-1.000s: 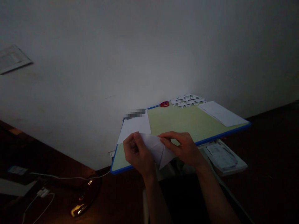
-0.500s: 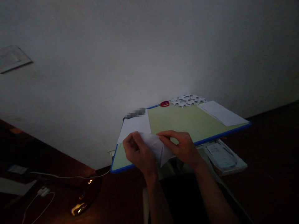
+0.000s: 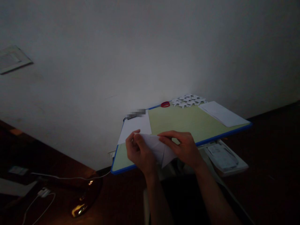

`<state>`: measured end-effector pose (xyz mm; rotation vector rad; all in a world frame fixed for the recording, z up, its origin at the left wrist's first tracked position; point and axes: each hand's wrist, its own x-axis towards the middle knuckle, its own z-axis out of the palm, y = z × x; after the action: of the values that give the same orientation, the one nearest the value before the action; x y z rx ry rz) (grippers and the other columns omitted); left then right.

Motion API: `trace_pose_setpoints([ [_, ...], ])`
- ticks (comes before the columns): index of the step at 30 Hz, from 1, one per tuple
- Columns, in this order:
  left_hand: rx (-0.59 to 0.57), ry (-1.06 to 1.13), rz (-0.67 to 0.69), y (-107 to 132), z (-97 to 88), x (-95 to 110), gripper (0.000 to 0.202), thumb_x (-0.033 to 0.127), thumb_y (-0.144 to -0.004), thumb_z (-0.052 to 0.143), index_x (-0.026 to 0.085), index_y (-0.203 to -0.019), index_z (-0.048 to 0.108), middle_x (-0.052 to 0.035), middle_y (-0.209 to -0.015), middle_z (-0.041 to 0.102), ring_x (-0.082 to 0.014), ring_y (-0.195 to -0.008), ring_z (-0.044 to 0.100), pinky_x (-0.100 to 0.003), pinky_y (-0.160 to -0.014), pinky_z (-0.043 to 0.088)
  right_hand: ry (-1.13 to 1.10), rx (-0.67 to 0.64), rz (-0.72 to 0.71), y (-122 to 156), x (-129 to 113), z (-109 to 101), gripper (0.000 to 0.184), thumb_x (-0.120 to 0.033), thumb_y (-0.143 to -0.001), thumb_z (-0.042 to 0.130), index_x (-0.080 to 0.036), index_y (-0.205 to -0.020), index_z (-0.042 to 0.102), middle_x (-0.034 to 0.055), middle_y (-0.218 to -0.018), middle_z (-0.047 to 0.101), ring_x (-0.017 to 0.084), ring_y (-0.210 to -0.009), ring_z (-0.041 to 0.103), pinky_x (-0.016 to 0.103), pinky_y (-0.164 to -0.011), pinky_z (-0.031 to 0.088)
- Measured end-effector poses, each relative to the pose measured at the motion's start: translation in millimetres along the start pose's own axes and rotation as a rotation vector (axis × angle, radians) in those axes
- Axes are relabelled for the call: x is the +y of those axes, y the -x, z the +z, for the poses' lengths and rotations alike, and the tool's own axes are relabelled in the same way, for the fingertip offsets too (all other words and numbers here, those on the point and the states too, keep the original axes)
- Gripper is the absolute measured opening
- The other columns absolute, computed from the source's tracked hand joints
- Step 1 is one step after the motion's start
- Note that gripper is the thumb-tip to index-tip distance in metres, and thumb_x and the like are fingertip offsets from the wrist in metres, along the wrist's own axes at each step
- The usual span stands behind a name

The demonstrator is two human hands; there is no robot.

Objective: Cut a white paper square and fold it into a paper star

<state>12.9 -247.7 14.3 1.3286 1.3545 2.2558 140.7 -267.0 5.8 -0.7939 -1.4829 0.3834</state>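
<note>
A folded piece of white paper (image 3: 154, 146) is held up in the air over the near edge of the table, with a pointed flap hanging down. My left hand (image 3: 140, 153) grips its left corner, thumb on the side facing me and fingers curled behind. Between thumb and forefinger, my right hand (image 3: 181, 145) pinches the paper's upper right edge. The fingers behind the sheet are partly hidden.
On the green table with a blue rim (image 3: 178, 120) lie a white sheet (image 3: 137, 125), red-handled scissors (image 3: 165, 104), several small folded paper pieces (image 3: 188, 100) and a paper stack (image 3: 223, 114). A shelf (image 3: 226, 156) juts out below. A white cable (image 3: 70, 177) runs at left.
My left hand has shifted slightly to the right, and a finger now shows above the paper's left corner. The right hand keeps its pinch almost in place.
</note>
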Motion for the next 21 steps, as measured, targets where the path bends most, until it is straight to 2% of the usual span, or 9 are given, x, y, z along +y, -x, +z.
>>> trace_pose_setpoints([
  [3,-0.133,0.011,-0.011,0.3,-2.4,-2.3,0.041,0.051,-0.102,0.054,0.018,-0.085,0.072,-0.0011,-0.077,0.066,-0.0135,-0.067,0.056,-0.024,-0.059,0.039,0.002,0.0,0.001,0.5,0.3,-1.4,0.009,-0.023,-0.095,0.071,-0.023,-0.099,0.08,0.0009,-0.093,0.084,0.016,-0.081,0.078,0.024,-0.077,0.059],
  [5,-0.169,0.011,-0.023,0.7,-3.2,-2.6,0.042,0.05,-0.1,0.057,0.018,-0.078,0.071,0.0007,-0.068,0.061,-0.0132,-0.063,0.053,-0.023,-0.057,0.037,0.008,-0.007,0.004,0.8,0.2,-1.8,0.009,-0.023,-0.095,0.071,-0.023,-0.098,0.079,0.0007,-0.091,0.083,0.016,-0.079,0.077,0.023,-0.075,0.058],
  [15,-0.152,-0.115,0.009,1.6,-2.2,-3.6,0.044,0.052,-0.101,0.055,0.018,-0.073,0.063,0.0033,-0.062,0.051,-0.0122,-0.059,0.045,-0.023,-0.054,0.034,0.044,0.01,0.007,1.8,3.3,1.7,0.009,-0.022,-0.096,0.069,-0.021,-0.097,0.078,0.0013,-0.09,0.082,0.016,-0.079,0.076,0.023,-0.076,0.056],
  [17,-0.19,-0.068,-0.049,0.8,-2.8,-7.5,0.05,0.057,-0.101,0.053,0.019,-0.067,0.054,0.0043,-0.061,0.045,-0.0115,-0.057,0.041,-0.023,-0.052,0.032,0.066,0.049,-0.001,1.8,5.7,2.4,0.009,-0.023,-0.096,0.07,-0.021,-0.097,0.079,0.0013,-0.091,0.082,0.016,-0.08,0.076,0.024,-0.076,0.056],
  [19,-0.276,0.002,-0.141,0.4,-2.8,-10.2,0.054,0.062,-0.098,0.054,0.02,-0.064,0.046,0.0052,-0.06,0.04,-0.0109,-0.054,0.037,-0.022,-0.051,0.031,0.102,0.104,-0.009,1.6,7.7,3.3,0.009,-0.023,-0.096,0.07,-0.021,-0.097,0.079,0.0013,-0.091,0.082,0.016,-0.078,0.075,0.024,-0.076,0.056],
  [21,-0.378,0.049,-0.202,0.7,-1.6,-10.4,0.054,0.064,-0.097,0.055,0.021,-0.065,0.045,0.0056,-0.059,0.039,-0.0106,-0.053,0.036,-0.022,-0.05,0.032,0.134,0.175,-0.018,1.6,8.9,4.8,0.009,-0.023,-0.096,0.07,-0.021,-0.097,0.079,0.0014,-0.09,0.082,0.016,-0.075,0.075,0.025,-0.074,0.056],
])
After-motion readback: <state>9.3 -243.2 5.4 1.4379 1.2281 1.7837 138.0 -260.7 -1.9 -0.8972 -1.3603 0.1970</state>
